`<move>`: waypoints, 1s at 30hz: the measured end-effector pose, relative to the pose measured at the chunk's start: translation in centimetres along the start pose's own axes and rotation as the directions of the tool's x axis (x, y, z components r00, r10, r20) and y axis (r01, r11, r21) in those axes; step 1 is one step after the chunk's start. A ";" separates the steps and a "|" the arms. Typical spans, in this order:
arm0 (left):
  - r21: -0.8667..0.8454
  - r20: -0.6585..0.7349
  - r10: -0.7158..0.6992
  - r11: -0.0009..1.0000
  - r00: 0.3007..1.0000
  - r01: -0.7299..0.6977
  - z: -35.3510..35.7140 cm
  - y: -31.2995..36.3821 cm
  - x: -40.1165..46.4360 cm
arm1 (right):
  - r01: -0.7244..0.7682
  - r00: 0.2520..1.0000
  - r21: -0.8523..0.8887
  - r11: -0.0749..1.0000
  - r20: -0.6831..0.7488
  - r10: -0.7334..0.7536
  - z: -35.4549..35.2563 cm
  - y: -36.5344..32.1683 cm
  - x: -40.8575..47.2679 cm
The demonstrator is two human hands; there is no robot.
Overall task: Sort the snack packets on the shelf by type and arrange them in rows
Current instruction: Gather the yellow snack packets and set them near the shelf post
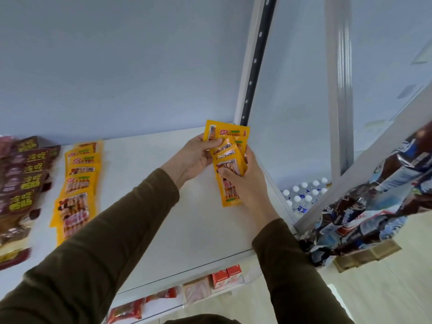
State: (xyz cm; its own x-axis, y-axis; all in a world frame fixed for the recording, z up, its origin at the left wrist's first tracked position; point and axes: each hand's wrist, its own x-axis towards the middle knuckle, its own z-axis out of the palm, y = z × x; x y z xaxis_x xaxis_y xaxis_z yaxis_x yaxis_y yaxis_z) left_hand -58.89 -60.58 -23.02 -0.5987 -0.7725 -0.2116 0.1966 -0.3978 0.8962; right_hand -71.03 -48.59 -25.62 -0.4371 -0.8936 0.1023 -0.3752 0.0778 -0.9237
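A person in dark olive sleeves stood at a white metal shelf (163, 195), holding a fanned bundle of small yellow plastic snack packets (228, 155) above its right end, clear of the surface. The left hand (195, 155) gripped the upper packets, fingers (210, 143) curled over their faces, apparently to steady the stack; the right hand (243, 181) held the lower ones from the side, thumb pressed on the front of a packet, a grip that looked suited to squaring the bundle or peeling off a single packet.

At the shelf's left end, a row of matching yellow packets (78, 183) already lay overlapped from back wall to front edge, each one lapping the next so its label showed. Just beside it ran a similar row of dark maroon foil packets with yellow-green lettering (22, 178), kept apart by type. The bundle in hand probably belonged with the yellow row or in a fresh row on the bare stretch between, so sorting seemed partly done.

Red cartons (226, 275) sat on a lower shelf, and capped water bottles (304, 195) stood on the floor beyond.
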 end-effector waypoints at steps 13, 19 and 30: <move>0.374 -0.259 0.181 0.924 0.949 -0.074 -9.2 4.6 -7.4 | -0.260 0.872 0.306 0.916 0.482 0.086 6.7 -4.4 -1.3; 0.524 -0.360 0.097 0.844 0.928 0.114 -15.5 7.8 -8.9 | -0.262 0.819 0.167 0.950 0.559 0.128 11.8 -7.2 -1.2; 0.829 -0.414 0.171 0.476 0.894 0.293 -18.9 9.8 -7.8 | 0.275 0.959 -0.561 0.781 0.214 -0.185 18.4 -7.6 -3.8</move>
State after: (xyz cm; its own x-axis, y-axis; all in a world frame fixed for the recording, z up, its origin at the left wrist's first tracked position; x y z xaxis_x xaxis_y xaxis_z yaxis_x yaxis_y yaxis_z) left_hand -37.61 -67.84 -19.92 -0.1798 -0.9637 -0.1975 -0.7260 -0.0055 0.6876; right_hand -51.46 -53.89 -25.81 -0.1756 -0.9660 0.1897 -0.8715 0.0629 -0.4863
